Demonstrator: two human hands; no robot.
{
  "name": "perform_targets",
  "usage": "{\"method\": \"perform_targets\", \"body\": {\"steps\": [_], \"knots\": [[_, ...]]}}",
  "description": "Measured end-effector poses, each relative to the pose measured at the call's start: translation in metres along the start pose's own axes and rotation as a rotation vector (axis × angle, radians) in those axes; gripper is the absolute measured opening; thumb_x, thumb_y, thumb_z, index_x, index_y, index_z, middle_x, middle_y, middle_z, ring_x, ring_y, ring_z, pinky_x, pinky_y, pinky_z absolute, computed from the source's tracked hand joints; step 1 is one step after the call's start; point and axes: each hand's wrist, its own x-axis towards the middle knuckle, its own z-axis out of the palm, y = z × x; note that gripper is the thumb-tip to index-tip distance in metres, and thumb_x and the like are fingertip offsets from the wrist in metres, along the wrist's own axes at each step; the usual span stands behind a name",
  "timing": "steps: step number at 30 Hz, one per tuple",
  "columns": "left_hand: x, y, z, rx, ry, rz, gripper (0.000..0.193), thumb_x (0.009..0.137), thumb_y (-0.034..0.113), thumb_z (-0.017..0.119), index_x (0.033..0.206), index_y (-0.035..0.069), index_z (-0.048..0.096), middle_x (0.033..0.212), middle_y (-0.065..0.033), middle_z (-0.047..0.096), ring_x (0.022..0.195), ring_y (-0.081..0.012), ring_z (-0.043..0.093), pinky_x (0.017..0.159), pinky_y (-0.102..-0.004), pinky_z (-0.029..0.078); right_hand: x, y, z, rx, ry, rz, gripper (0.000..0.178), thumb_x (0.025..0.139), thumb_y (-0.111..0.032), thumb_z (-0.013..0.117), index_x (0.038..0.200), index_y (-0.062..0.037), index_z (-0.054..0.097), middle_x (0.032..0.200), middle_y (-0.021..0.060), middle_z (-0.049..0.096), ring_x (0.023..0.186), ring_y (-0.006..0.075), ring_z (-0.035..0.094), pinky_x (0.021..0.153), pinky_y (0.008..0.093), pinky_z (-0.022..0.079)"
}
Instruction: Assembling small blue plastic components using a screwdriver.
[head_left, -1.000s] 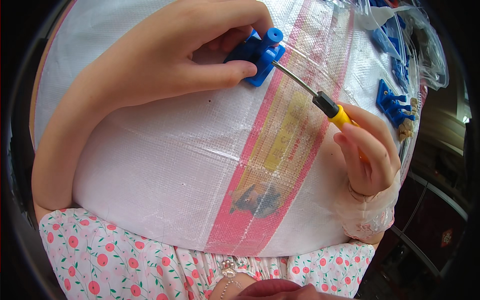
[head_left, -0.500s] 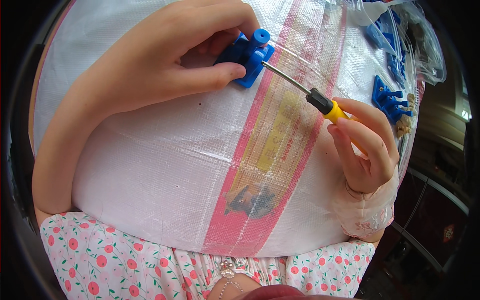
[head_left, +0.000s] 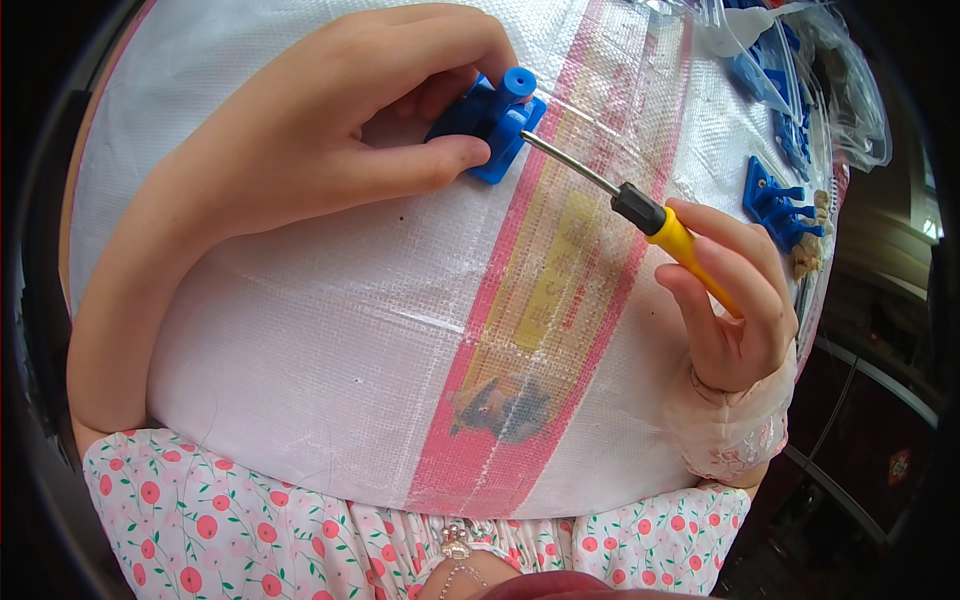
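Observation:
A blue plastic bracket (head_left: 506, 118) with a round post is pinched between the thumb and fingers of my left hand (head_left: 400, 110), at the top of the view. My right hand (head_left: 735, 300) is closed loosely round the yellow handle of a screwdriver (head_left: 640, 208). Its metal shaft slants up and to the left, and the tip meets the right side of the bracket. Some of the bracket lies hidden behind my left thumb and fingers.
White woven sheeting (head_left: 300, 310) with a pink and yellow printed band covers the work surface. Toward the right edge lie another blue bracket (head_left: 780, 208) with prongs, a small tan heap (head_left: 812, 250), more blue parts (head_left: 790, 135) and clear plastic bags (head_left: 850, 90).
The screwdriver handle shows more between my right fingers, as my grip has shifted slightly. Its tip stays at the bracket, which my left hand still holds.

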Motion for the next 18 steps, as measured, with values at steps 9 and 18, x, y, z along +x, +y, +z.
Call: {"method": "perform_targets", "body": {"steps": [9,18], "knots": [[-0.0005,-0.0014,0.0009,-0.002,0.006,0.007,0.029,0.076,0.001,0.063,0.104,0.002,0.057,0.091,-0.0049,0.055,0.08,-0.0122,0.053,0.068,-0.023,0.043,-0.0027,0.0079,0.0115,0.185,0.117,0.019,0.04,0.078,-0.007,0.07,0.113,-0.0012,0.053,0.099,0.0199,0.064,0.078,0.0256,0.063,0.065,0.0281,0.05],[0.0001,0.0003,-0.0006,-0.006,-0.002,-0.01,0.028,0.076,0.001,0.063,0.103,0.002,0.058,0.09,-0.0042,0.055,0.078,-0.0114,0.052,0.066,-0.0223,0.042,0.0023,0.006,0.0058,0.16,0.043,-0.005,0.031,0.079,-0.002,0.068,0.107,0.001,0.056,0.098,0.0204,0.063,0.082,0.0281,0.064,0.068,0.0293,0.051]]}}
